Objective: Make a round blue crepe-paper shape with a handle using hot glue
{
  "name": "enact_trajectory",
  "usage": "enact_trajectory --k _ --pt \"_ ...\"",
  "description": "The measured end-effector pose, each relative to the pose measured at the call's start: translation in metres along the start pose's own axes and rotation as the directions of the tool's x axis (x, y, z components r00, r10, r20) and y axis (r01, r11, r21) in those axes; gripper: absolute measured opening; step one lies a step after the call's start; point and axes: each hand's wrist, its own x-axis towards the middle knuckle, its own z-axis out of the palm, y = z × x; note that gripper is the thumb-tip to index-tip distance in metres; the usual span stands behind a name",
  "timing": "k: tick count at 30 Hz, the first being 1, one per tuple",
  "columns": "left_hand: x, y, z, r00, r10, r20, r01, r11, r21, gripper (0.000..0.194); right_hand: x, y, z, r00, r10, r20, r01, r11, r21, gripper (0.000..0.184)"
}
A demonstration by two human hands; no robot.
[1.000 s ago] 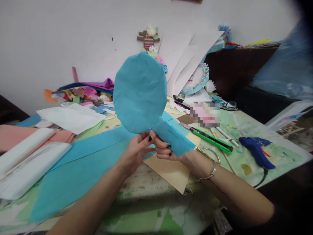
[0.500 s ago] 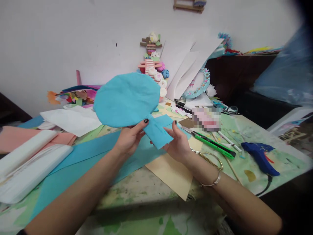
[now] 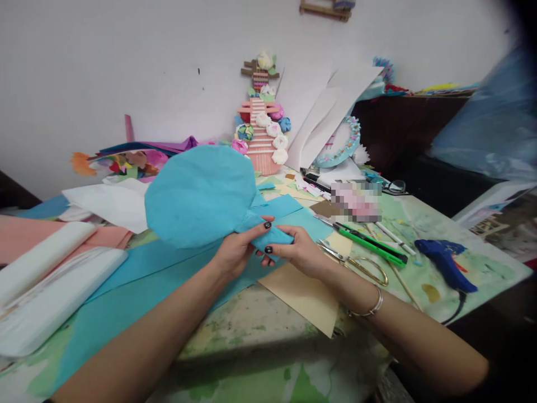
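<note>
Over one table (image 3: pixel 235 324) | one blue paddle (image 3: pixel 200 196) | left grip (image 3: pixel 235 254), right grip (image 3: pixel 305 253): both pinching its handle (image 3: pixel 282 237) | one glue gun (image 3: pixel 447 262)

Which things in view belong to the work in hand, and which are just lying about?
In the work:
- round blue paper piece, its narrow end held by left hand and right hand

Lying about, it seems:
- scissors
- green cutter
- glue gun
- blue sheets, though possibly related by colour
</note>
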Motion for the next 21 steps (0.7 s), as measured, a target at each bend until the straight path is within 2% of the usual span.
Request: enact_trajectory --k 3,5,7,8,9,10,11,12,13,14,15,16,18,19,21 --pt "0.004 0.002 -0.003 0.995 0.051 -0.082 -0.057 0.996 -0.073 0.033 0.003 0.002 -0.004 1.0 -0.006 -0.029 0.008 0.998 0.064 0.046" --pt "0.007 0.006 -0.005 0.984 0.076 -0.159 -0.1 0.984 -0.148 0.024 0.004 -0.002 -0.008 0.995 -0.037 -0.095 0.042 0.998 0.049 0.052" --pt "0.009 0.012 -0.007 0.971 0.083 -0.225 -0.133 0.967 -0.218 0.017 0.0 -0.011 -0.011 0.973 -0.1 -0.208 0.08 0.992 -0.1 0.047" --pt "0.009 0.014 -0.008 0.966 0.08 -0.244 -0.141 0.96 -0.243 0.015 -0.004 -0.017 -0.013 0.954 -0.139 -0.267 0.076 0.97 -0.232 0.041" --pt "0.01 0.017 -0.009 0.964 0.074 -0.255 -0.142 0.955 -0.261 0.013 -0.01 -0.025 -0.015 0.933 -0.179 -0.312 0.042 0.915 -0.402 0.035" --pt "0.01 0.019 -0.01 0.964 0.068 -0.259 -0.14 0.952 -0.273 0.013 -0.019 -0.032 -0.018 0.915 -0.214 -0.342 -0.027 0.814 -0.581 0.029" --pt "0.01 0.02 -0.01 0.964 0.065 -0.259 -0.139 0.95 -0.28 0.012 -0.029 -0.038 -0.022 0.906 -0.234 -0.352 -0.121 0.654 -0.746 0.021" --pt "0.009 0.021 -0.011 0.963 0.066 -0.26 -0.142 0.947 -0.288 0.012 -0.041 -0.043 -0.027 0.905 -0.237 -0.354 -0.224 0.443 -0.868 0.015" --pt "0.009 0.022 -0.011 0.963 0.07 -0.259 -0.148 0.944 -0.295 0.012 -0.054 -0.046 -0.033 0.901 -0.232 -0.368 -0.315 0.234 -0.92 0.012" --pt "0.009 0.022 -0.011 0.963 0.077 -0.257 -0.155 0.941 -0.301 0.011 -0.067 -0.047 -0.039 0.886 -0.226 -0.405 -0.401 0.066 -0.914 0.012" --pt "0.008 0.022 -0.01 0.964 0.082 -0.255 -0.161 0.938 -0.307 0.012 -0.08 -0.047 -0.045 0.867 -0.226 -0.444 -0.466 -0.056 -0.883 0.013" --pt "0.008 0.022 -0.009 0.964 0.085 -0.253 -0.166 0.934 -0.316 0.012 -0.091 -0.045 -0.051 0.849 -0.223 -0.478 -0.513 -0.133 -0.848 0.015" --pt "0.006 0.022 -0.008 0.965 0.088 -0.247 -0.171 0.926 -0.336 0.012 -0.11 -0.039 -0.06 0.826 -0.192 -0.53 -0.562 -0.2 -0.802 0.016" --pt "0.005 0.022 -0.007 0.966 0.086 -0.246 -0.17 0.923 -0.345 0.012 -0.117 -0.035 -0.062 0.825 -0.168 -0.54 -0.565 -0.202 -0.8 0.015" --pt "0.004 0.022 -0.005 0.967 0.074 -0.245 -0.16 0.92 -0.357 0.013 -0.126 -0.031 -0.064 0.832 -0.141 -0.537 -0.554 -0.151 -0.818 0.013"
